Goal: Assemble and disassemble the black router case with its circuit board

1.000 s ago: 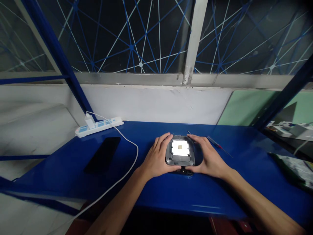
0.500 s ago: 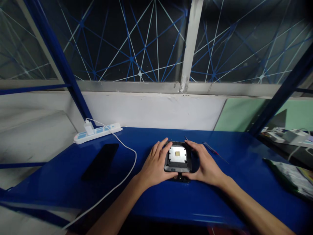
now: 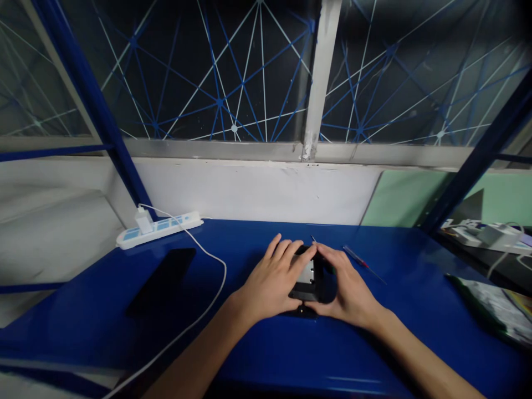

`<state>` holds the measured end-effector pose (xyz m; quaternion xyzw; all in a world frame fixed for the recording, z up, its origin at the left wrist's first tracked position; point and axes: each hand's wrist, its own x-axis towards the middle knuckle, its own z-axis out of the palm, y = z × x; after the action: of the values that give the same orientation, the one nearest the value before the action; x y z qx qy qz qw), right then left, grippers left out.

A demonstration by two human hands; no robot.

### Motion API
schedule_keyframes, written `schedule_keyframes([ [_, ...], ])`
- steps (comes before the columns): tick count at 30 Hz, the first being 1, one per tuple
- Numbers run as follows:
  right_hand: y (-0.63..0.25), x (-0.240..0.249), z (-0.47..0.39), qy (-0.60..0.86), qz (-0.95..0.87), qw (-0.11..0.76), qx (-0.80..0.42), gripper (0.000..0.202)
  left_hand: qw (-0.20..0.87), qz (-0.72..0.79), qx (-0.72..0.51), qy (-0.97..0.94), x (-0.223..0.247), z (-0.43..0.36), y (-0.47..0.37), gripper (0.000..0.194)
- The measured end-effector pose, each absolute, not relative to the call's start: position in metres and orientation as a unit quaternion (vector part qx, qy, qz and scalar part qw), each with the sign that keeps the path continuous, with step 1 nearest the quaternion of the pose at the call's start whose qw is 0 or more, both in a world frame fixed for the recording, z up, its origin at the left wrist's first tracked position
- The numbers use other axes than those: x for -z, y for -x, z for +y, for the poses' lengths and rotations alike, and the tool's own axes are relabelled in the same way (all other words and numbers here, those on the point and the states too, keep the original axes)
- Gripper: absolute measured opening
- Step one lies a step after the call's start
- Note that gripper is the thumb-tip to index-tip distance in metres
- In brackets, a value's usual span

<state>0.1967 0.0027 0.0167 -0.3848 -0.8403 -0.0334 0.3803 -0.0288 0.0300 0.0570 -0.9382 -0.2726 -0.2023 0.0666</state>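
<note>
Between my hands on the blue tabletop is a squarish black device housing with a silver metal plate set in its top. My left hand lies across the left part of the housing, its fingers over the plate and its thumb at the near edge. Around the right side curls my right hand, fingertips at the far corner and thumb at the near edge. Both hands grip the housing, and the left one hides much of the plate. Another dark part shows under the near edge.
Right of my hands lies a thin screwdriver with a clear and red handle. A flat black slab is at left, near a white cable from a power strip. A plastic packet sits far right.
My left hand has slid to the right over the housing, covering the gold-coloured square on the plate. My right hand keeps its hold. The view has shifted slightly.
</note>
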Motion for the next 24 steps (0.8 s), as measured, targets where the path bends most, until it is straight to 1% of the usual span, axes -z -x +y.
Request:
schedule_keyframes([
  [3, -0.196, -0.016, 0.0, 0.396, -0.823, 0.407, -0.028, 0.116, 0.021, -0.272, 0.265, 0.925, -0.05, 0.036, 0.032, 0.109],
  [6, -0.194, -0.014, 0.0, 0.4, -0.793, 0.447, -0.104, 0.128, -0.064, -0.278, 0.348, 0.893, -0.04, 0.038, 0.038, 0.121],
  [9, -0.193, -0.01, 0.001, 0.397, -0.797, 0.429, -0.155, 0.13, -0.191, -0.283, 0.402, 0.85, -0.032, 0.037, 0.043, 0.127],
  [12, -0.192, -0.006, 0.002, 0.401, -0.801, 0.403, -0.187, 0.13, -0.333, -0.265, 0.432, 0.795, -0.028, 0.034, 0.044, 0.127],
  [14, -0.191, -0.005, 0.001, 0.403, -0.798, 0.396, -0.21, 0.13, -0.398, -0.238, 0.44, 0.769, -0.026, 0.032, 0.043, 0.127],
  [16, -0.19, -0.006, 0.0, 0.394, -0.797, 0.389, -0.241, 0.131, -0.432, -0.217, 0.438, 0.757, -0.025, 0.03, 0.042, 0.127],
  [19, -0.188, -0.009, -0.003, 0.373, -0.8, 0.378, -0.279, 0.132, -0.447, -0.204, 0.431, 0.757, -0.024, 0.029, 0.042, 0.129],
  [24, -0.188, -0.008, -0.005, 0.385, -0.798, 0.371, -0.278, 0.128, -0.44, -0.192, 0.428, 0.766, -0.021, 0.029, 0.043, 0.133],
])
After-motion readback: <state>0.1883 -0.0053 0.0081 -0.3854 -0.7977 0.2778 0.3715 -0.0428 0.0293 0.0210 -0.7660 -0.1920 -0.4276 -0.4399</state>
